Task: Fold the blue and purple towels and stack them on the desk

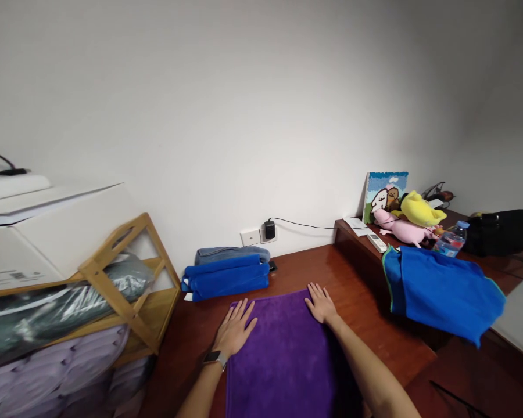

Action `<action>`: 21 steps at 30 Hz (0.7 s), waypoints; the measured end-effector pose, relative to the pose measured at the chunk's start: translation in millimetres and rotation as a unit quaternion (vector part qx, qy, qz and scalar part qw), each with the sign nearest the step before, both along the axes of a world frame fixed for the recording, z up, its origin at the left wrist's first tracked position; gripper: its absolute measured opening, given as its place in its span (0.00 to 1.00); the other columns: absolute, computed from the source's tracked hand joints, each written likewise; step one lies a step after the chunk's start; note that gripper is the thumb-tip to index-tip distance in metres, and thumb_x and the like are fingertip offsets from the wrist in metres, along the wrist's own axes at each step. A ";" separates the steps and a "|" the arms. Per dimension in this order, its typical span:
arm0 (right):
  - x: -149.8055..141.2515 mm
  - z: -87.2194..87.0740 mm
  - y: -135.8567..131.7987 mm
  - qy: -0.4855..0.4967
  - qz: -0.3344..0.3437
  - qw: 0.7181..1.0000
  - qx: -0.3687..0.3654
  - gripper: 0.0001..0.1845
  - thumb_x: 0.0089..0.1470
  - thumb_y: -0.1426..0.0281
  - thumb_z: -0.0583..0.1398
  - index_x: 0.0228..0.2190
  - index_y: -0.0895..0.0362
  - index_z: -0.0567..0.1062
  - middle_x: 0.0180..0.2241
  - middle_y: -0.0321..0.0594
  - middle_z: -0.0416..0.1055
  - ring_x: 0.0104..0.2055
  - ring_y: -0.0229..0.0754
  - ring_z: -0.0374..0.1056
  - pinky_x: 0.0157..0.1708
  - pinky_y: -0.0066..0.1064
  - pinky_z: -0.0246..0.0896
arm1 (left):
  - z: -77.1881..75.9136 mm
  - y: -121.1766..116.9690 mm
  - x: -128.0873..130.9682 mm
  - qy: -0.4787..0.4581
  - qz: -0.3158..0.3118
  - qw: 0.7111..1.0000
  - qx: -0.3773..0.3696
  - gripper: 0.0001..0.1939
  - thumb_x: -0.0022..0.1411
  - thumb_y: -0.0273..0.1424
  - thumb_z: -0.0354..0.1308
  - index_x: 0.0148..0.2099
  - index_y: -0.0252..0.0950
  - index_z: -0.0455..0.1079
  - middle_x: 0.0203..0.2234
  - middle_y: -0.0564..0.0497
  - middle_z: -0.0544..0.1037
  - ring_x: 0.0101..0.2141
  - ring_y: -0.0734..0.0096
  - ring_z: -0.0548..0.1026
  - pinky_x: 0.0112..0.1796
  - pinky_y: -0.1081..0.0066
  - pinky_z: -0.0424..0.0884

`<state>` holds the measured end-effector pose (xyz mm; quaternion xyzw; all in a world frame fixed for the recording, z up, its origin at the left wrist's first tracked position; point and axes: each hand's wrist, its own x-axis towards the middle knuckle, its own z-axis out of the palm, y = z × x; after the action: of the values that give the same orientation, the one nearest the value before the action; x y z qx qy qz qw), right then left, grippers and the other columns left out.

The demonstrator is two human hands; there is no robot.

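A purple towel (283, 348) lies spread flat on the reddish-brown wooden table (357, 278) in front of me. My left hand (235, 328) rests flat on its far left corner, fingers stretched out, a watch on the wrist. My right hand (321, 303) lies flat on the far right corner, fingers spread. Neither hand holds anything. Just beyond the towel sits a stack of folded blue towels (226, 276) against the wall.
A blue cloth (440, 290) hangs over a raised shelf at the right, with plush toys (412, 220), a water bottle (451, 239), a remote (377, 242) and a black bag (505, 231). A wooden rack (126, 284) with bagged fabrics stands left. A charger (269, 229) is plugged into the wall.
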<state>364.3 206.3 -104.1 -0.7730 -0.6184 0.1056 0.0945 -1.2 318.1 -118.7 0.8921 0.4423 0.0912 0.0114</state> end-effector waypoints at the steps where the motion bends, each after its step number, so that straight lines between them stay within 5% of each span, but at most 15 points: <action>1: 1.1 3.8 0.3 0.000 0.008 1.000 -0.007 0.38 0.73 0.51 0.40 0.75 0.54 0.47 0.77 0.40 0.41 0.79 0.44 0.34 0.75 0.43 0.27 | 3.8 -5.0 -0.7 -0.001 0.000 1.000 0.010 0.32 0.75 0.49 0.44 0.75 0.45 0.57 0.74 0.46 0.59 0.73 0.57 0.57 0.71 0.51 0.53; 6: -34.4 13.4 -8.1 -0.016 0.036 0.999 0.035 0.37 0.74 0.54 0.40 0.75 0.58 0.48 0.77 0.43 0.41 0.79 0.47 0.35 0.75 0.45 0.29 | 11.2 -50.1 17.9 -0.059 0.003 0.994 0.092 0.30 0.77 0.41 0.40 0.75 0.40 0.57 0.74 0.44 0.60 0.73 0.56 0.56 0.72 0.49 0.51; 12: -118.8 -18.8 -39.3 0.021 0.159 0.981 0.112 0.34 0.74 0.54 0.42 0.74 0.53 0.53 0.75 0.40 0.49 0.77 0.45 0.43 0.76 0.44 0.33 | -10.2 -92.7 47.7 -0.050 0.009 0.999 0.020 0.32 0.76 0.48 0.41 0.75 0.41 0.58 0.73 0.44 0.62 0.72 0.55 0.59 0.70 0.47 0.57; 15: -99.2 -17.6 -48.9 0.021 0.124 0.989 0.082 0.35 0.74 0.55 0.42 0.74 0.54 0.53 0.75 0.41 0.49 0.78 0.45 0.42 0.76 0.46 0.33 | -17.0 -94.5 27.1 -0.030 0.053 0.998 0.009 0.34 0.75 0.49 0.41 0.75 0.38 0.58 0.74 0.42 0.60 0.72 0.52 0.58 0.70 0.46 0.55; 21: -27.9 22.3 -67.5 -0.006 -0.002 1.000 0.009 0.35 0.73 0.59 0.43 0.74 0.60 0.54 0.75 0.45 0.47 0.78 0.47 0.40 0.75 0.45 0.35 | -11.9 -120.5 -9.4 -0.020 0.078 0.996 0.044 0.35 0.74 0.45 0.40 0.74 0.31 0.59 0.71 0.38 0.64 0.72 0.52 0.60 0.71 0.46 0.53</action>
<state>336.4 138.8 -81.9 -0.7743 -0.6180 0.0951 0.0976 -10.6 197.6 -130.6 0.8526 0.5058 0.1288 -0.0261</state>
